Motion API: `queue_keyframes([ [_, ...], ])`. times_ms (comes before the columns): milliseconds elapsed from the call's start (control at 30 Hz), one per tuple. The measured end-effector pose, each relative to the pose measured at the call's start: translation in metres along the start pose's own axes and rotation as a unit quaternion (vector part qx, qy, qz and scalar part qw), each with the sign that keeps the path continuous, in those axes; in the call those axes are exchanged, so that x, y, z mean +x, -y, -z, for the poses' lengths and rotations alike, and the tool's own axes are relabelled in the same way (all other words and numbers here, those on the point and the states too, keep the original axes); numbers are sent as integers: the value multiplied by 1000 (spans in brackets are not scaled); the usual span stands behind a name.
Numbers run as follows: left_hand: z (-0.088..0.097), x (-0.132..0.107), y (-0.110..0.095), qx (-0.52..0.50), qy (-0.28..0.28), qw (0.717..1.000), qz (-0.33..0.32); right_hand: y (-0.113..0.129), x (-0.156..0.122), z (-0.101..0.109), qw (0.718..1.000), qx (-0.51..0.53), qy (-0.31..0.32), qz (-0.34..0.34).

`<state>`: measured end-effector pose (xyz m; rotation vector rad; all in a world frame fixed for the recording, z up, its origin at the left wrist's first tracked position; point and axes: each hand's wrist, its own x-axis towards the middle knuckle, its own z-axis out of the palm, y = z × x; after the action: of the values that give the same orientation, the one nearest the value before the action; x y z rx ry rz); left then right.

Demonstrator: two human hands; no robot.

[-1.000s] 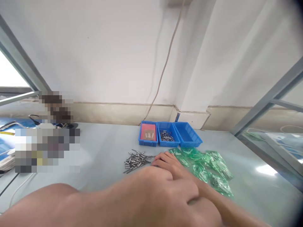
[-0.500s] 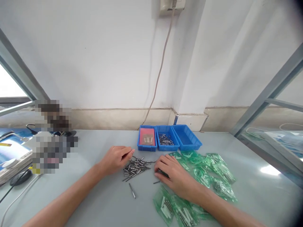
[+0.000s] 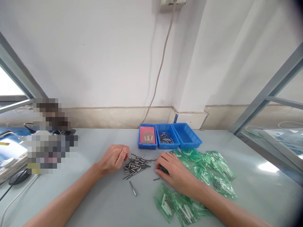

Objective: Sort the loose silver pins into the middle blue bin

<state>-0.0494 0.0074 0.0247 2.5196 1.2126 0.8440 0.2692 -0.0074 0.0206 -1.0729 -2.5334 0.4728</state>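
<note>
A pile of small metal pins [image 3: 137, 164] lies in the middle of the grey table [image 3: 94, 189]. My left hand [image 3: 114, 157] rests just left of the pile with its fingers curled in; whether it holds anything is hidden. My right hand [image 3: 174, 172] lies right of the pile, palm down, fingers closed over a small dark piece I cannot make out. One loose pin [image 3: 133, 188] lies nearer to me. Several green plastic bags [image 3: 208, 171] with pins inside spread to the right, and more such bags [image 3: 176, 208] lie under my right forearm.
Three blue bins stand at the back: one with a red pad [image 3: 147, 136], one with metal pins [image 3: 165, 137], one empty [image 3: 186, 135]. A cable [image 3: 161, 66] hangs down the wall. Blurred items and a mouse [image 3: 17, 176] sit at the left. A metal frame [image 3: 267, 91] rises at the right.
My left arm has dropped from right in front of the camera onto the table beside the pin pile. The left fingers have curled in further. The view has tilted down.
</note>
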Motion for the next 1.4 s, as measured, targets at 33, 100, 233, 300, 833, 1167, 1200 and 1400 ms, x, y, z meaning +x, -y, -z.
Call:
queue_keyframes([
  [33, 0, 0, 0, -1, -2, 1000, -1, 0, 0, 0, 1000, 0, -2, -4],
  [100, -1, 1, 0, 1, -15, 1000, 2, -1, 1, -2, 1000, -4, -9, -15],
  [233, -8, 2, 3, 25, -65, 997, 18, -6, 3, -8, 999, -38, -21, -25],
  [300, -13, 3, 5, 37, -79, 996, -1, -7, 3, -10, 998, -57, -20, -23],
  [833, -17, 9, 7, 31, 10, 999, 8, -11, 1, -11, 993, -79, -68, -54],
  [1167, -18, 10, 11, 27, 59, 997, 43, -11, 1, -2, 971, 115, -135, -158],
  [1200, -17, 10, 11, 23, 64, 997, 46, -12, 1, -2, 971, 116, -139, -156],
  [1400, -17, 11, 12, -3, 79, 995, 61, -16, 1, -5, 969, 142, -165, -118],
])
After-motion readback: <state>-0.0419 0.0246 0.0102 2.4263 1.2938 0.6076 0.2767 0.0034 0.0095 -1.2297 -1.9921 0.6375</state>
